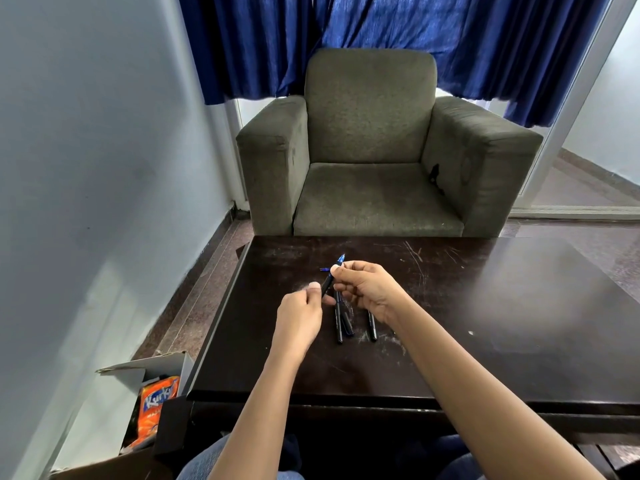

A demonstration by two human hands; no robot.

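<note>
Over the dark wooden table [485, 323] both hands hold one black pen with a blue tip [333, 273], tilted with the tip pointing away. My left hand [300, 313] pinches its lower barrel between thumb and fingers. My right hand [367, 289] pinches the upper part near the blue tip. Under the hands lie more black pens on the table: two close together [341, 323] and one [372, 325] partly hidden by my right wrist. A small blue piece [324, 269] lies on the table just beyond the hands.
A grey-green armchair [374, 150] stands right behind the table, with blue curtains [415, 36] above it. At the left of the table, on the floor, an open cardboard box [145, 372] holds an orange snack bag [156, 410]. A pale wall runs along the left.
</note>
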